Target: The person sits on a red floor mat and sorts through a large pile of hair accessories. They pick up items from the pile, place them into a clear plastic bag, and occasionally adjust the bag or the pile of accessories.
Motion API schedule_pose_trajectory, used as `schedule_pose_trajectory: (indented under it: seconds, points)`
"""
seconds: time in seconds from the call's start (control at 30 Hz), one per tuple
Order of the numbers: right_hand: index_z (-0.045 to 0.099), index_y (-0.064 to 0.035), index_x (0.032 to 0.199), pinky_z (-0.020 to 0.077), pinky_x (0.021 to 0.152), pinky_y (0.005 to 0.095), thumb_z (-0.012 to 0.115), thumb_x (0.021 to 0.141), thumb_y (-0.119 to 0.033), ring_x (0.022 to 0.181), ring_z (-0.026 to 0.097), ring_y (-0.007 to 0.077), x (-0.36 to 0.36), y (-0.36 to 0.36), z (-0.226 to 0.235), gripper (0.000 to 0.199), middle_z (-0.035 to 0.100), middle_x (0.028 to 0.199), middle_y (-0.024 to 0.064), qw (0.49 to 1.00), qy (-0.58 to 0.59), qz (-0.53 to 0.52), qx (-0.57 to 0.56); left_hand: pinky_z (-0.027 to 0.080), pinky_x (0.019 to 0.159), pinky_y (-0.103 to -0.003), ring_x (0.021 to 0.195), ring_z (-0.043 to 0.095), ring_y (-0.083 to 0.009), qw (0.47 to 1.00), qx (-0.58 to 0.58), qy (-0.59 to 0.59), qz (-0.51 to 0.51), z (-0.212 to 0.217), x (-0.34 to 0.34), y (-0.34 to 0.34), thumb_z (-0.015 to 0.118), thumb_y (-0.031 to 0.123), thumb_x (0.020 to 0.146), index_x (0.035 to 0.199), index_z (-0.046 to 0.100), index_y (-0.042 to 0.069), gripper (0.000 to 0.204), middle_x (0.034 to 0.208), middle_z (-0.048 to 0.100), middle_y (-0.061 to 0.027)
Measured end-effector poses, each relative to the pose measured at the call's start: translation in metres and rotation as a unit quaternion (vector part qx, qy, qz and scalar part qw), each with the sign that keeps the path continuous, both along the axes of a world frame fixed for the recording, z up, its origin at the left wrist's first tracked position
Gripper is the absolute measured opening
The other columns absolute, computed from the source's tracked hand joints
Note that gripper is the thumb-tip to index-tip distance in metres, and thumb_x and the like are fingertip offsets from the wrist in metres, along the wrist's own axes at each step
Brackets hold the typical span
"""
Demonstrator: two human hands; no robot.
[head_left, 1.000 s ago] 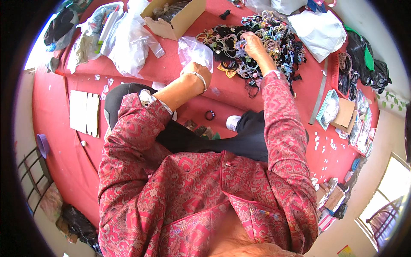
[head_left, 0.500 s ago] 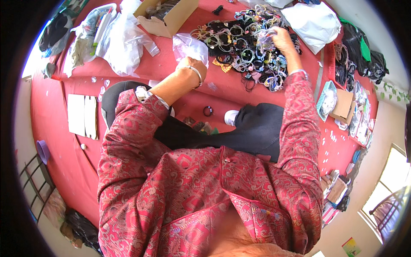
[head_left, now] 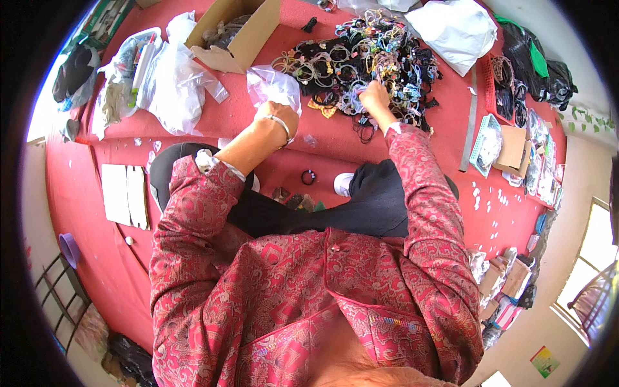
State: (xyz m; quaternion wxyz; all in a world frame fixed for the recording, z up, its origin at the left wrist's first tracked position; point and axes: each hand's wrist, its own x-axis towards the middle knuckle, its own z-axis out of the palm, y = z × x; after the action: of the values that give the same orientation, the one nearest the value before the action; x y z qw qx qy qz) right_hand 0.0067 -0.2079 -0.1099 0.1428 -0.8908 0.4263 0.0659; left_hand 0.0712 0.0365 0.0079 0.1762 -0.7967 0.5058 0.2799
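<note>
I sit on a red floor mat [head_left: 258,116] in a red patterned jacket. My left hand [head_left: 278,116], with a bangle on the wrist, grips a crumpled clear plastic bag [head_left: 273,86]. My right hand [head_left: 374,98] reaches into the near edge of a big pile of hair ties and bands [head_left: 361,58], its fingers pinched on some of them. A single dark ring-shaped band [head_left: 309,177] lies on the mat near my knee.
An open cardboard box [head_left: 235,32] and clear plastic bags [head_left: 171,77] lie at the upper left. A white bag [head_left: 458,26], dark bags [head_left: 535,58], a small basket [head_left: 487,145] and packets are at the right. White cards [head_left: 124,195] lie at the left.
My right hand has pulled back from the far side of the pile toward its near edge. My left hand with the plastic bag has stayed about where it was.
</note>
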Motion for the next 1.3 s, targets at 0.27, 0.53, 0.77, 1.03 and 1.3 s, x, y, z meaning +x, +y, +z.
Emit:
schedule_pose_trajectory:
  seconds: [0.27, 0.53, 0.77, 1.03, 1.3]
  points:
    - [0.066, -0.0109, 0.081, 0.0465, 0.054, 0.035, 0.061, 0.074, -0.028, 0.06, 0.06, 0.0211, 0.0, -0.038, 0.012, 0.019, 0.063, 0.07, 0.0082, 0.987, -0.039, 0.107, 0.11, 0.049, 0.072, -0.033, 0.087, 0.062, -0.0235, 1.0, -0.006, 0.0, -0.011, -0.007, 0.002, -0.001, 0.056, 0.015, 0.075, 0.088, 0.067, 0.006, 0.019, 0.093, 0.064, -0.0116]
    - [0.065, -0.0004, 0.087, 0.0466, 0.056, 0.0295, 0.062, 0.07, -0.012, 0.064, 0.059, 0.0168, -0.02, -0.135, 0.097, 0.021, 0.064, 0.076, 0.0075, 0.916, -0.325, -0.111, 0.207, 0.049, 0.072, -0.034, 0.087, 0.063, -0.0246, 0.999, -0.012, -0.015, -0.028, -0.009, 0.001, 0.002, 0.055, 0.015, 0.075, 0.088, 0.066, 0.006, 0.02, 0.092, 0.064, -0.0124]
    - [0.062, -0.0023, 0.077, 0.0357, 0.04, 0.0236, 0.068, 0.064, -0.006, 0.049, 0.049, 0.0095, -0.03, -0.135, 0.046, 0.015, 0.057, 0.064, 0.0037, 0.884, -0.304, -0.286, 0.211, 0.049, 0.071, -0.035, 0.086, 0.063, -0.0253, 0.999, -0.009, -0.014, -0.037, -0.013, 0.002, 0.002, 0.054, 0.015, 0.075, 0.088, 0.067, 0.006, 0.02, 0.092, 0.064, -0.0125]
    - [0.061, -0.0066, 0.087, 0.0394, 0.039, 0.0216, 0.055, 0.078, -0.008, 0.049, 0.048, 0.008, -0.01, -0.083, 0.057, 0.011, 0.057, 0.068, 0.0006, 0.834, -0.178, -0.069, 0.518, 0.048, 0.072, -0.033, 0.089, 0.062, -0.0228, 1.0, 0.001, -0.007, -0.016, -0.002, 0.001, 0.001, 0.054, 0.014, 0.077, 0.09, 0.066, 0.007, 0.02, 0.095, 0.064, -0.0108]
    - [0.063, -0.001, 0.086, 0.0464, 0.078, 0.0393, 0.057, 0.065, -0.02, 0.09, 0.057, 0.0357, -0.01, -0.064, 0.016, 0.029, 0.061, 0.093, 0.0211, 0.997, -0.042, -0.014, -0.06, 0.049, 0.071, -0.035, 0.085, 0.063, -0.0249, 1.0, -0.012, -0.002, -0.005, -0.011, 0.004, 0.007, 0.054, 0.014, 0.075, 0.086, 0.067, 0.006, 0.019, 0.09, 0.065, -0.0127]
